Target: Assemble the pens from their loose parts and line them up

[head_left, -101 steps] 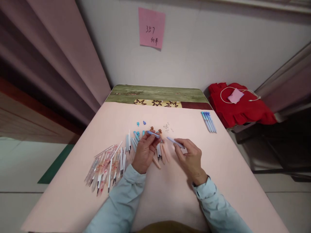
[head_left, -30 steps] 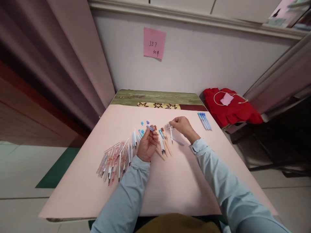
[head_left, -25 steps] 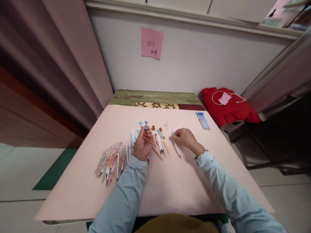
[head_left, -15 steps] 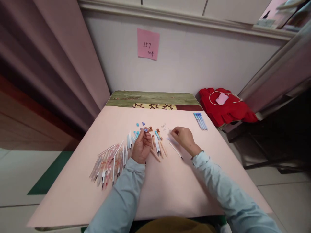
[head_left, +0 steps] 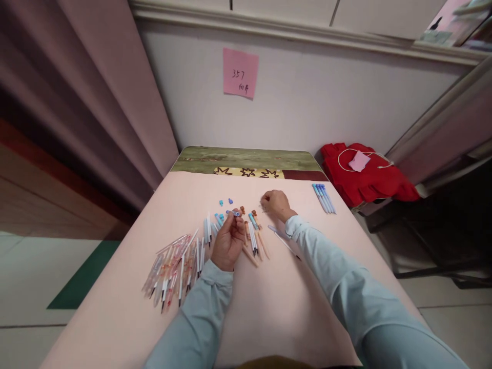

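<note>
My left hand (head_left: 228,241) is closed round a short light-blue pen barrel (head_left: 232,213), holding it up above the pink table (head_left: 269,307). My right hand (head_left: 275,204) reaches forward, fingers curled down over a few tiny clear parts (head_left: 263,205) on the table; what it pinches is too small to see. A white refill (head_left: 286,244) and a blue barrel piece (head_left: 273,229) lie beside my right sleeve. Pen parts (head_left: 253,237) in orange, blue and white lie between my hands. Small blue caps (head_left: 226,202) sit just beyond my left hand.
A pile of wrapped pens and refills (head_left: 172,264) lies at the left. Several finished blue pens (head_left: 323,198) lie near the table's right edge. Red cloth (head_left: 369,177) with a white cord rests on a seat at the right. A pink note (head_left: 240,73) hangs on the wall.
My right hand put the white refill down on the table and moved forward to the tiny clear parts. My left hand kept hold of the blue barrel.
</note>
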`<control>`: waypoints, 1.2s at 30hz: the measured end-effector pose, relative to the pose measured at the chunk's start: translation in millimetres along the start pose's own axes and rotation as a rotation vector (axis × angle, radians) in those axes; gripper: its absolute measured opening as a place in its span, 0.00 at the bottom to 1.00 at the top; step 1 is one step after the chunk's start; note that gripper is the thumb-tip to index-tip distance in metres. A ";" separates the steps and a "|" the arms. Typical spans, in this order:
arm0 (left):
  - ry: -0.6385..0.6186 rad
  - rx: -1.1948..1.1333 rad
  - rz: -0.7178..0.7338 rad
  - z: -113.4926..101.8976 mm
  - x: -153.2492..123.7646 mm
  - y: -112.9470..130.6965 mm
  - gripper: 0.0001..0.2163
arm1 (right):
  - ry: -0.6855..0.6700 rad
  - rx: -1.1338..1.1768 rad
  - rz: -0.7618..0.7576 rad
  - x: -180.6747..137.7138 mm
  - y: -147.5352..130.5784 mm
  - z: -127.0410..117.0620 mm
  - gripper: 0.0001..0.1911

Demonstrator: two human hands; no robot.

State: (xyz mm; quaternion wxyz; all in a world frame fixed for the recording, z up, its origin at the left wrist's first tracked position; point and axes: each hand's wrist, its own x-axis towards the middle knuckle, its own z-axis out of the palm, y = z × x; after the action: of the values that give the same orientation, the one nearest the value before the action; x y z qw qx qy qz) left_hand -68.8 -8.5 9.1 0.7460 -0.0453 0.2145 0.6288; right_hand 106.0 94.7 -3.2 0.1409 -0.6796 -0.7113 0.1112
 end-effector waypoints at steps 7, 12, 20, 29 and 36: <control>0.023 -0.019 -0.018 1.1 -0.5 -0.6 0.13 | -0.042 -0.113 -0.006 8.9 -8.8 6.3 0.10; 0.043 -0.032 -0.005 -0.7 0.8 -0.1 0.13 | -0.066 -0.150 -0.034 11.9 -12.6 2.2 0.13; 0.056 -0.030 -0.012 0.6 0.7 -0.2 0.12 | -0.087 -0.172 -0.082 11.3 -15.0 -1.2 0.11; -0.007 -0.011 -0.031 -3.4 1.1 -0.2 0.12 | 0.104 0.542 -0.084 -56.4 -40.8 -13.6 0.12; -0.104 0.118 0.012 -6.1 -2.7 -11.1 0.06 | 0.126 0.776 -0.118 -119.2 -53.7 -18.4 0.15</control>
State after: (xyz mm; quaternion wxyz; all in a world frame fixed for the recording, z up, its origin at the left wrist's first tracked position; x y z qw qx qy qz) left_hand -60.1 -15.4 2.3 0.7537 0.0328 0.2121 0.6212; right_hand 66.6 -27.6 27.0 0.4368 -0.5392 -0.6443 0.3214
